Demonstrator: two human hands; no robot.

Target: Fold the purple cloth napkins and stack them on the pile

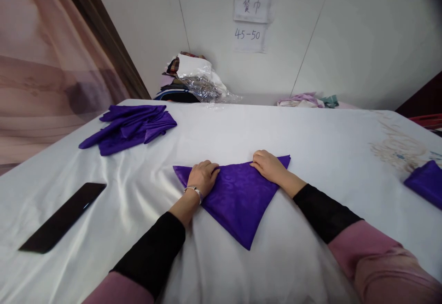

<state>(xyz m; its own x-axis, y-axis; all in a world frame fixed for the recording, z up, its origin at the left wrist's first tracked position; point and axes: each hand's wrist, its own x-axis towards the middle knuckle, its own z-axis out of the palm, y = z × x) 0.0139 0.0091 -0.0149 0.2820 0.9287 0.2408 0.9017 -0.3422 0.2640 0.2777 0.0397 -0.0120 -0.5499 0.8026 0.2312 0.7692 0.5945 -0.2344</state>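
Note:
A purple cloth napkin (238,198) lies on the white tablecloth (241,129), folded into a triangle with its point toward me. My left hand (203,177) rests on the napkin's upper left part, fingers curled and pressing down near the top fold. My right hand (269,166) presses on the upper right part of the top edge, fingers bent against the cloth. Both hands touch the fold line. A bracelet sits on my left wrist.
A heap of purple napkins (129,126) lies at the far left. A black phone (64,216) lies at the near left. Another purple napkin (426,182) is at the right edge. Bags and fabrics (193,80) are piled against the wall, under paper signs (253,0).

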